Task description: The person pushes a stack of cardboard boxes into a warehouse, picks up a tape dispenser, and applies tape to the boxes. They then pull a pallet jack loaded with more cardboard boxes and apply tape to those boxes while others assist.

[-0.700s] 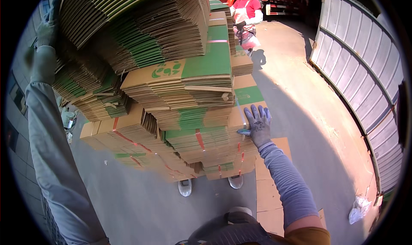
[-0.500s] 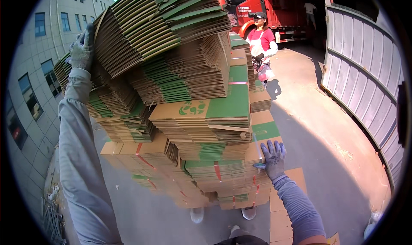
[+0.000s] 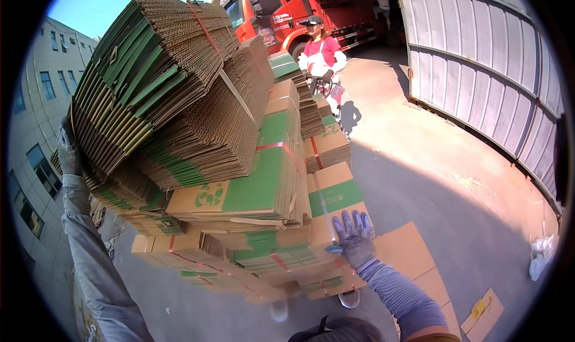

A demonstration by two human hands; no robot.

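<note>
Cardboard sheet [image 3: 408, 250] on grey ground [image 3: 413, 195]

Truck [image 3: 272, 18] and cardboard stacks [image 3: 257, 180] mark an outdoor yard [image 3: 413, 168].

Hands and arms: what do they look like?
The left hand has a greyish glove and pale grey sleeve. The right hand has a grey-purple glove with dark marking on its back, a wrinkled bluish-grey forearm sleeve, and brown cloth above.

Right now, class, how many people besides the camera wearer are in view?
2: a person in a red top beyond the cardboard stack, another in a white top farther back, near the red truck. Others may be hidden behind the stack or truck.
</note>
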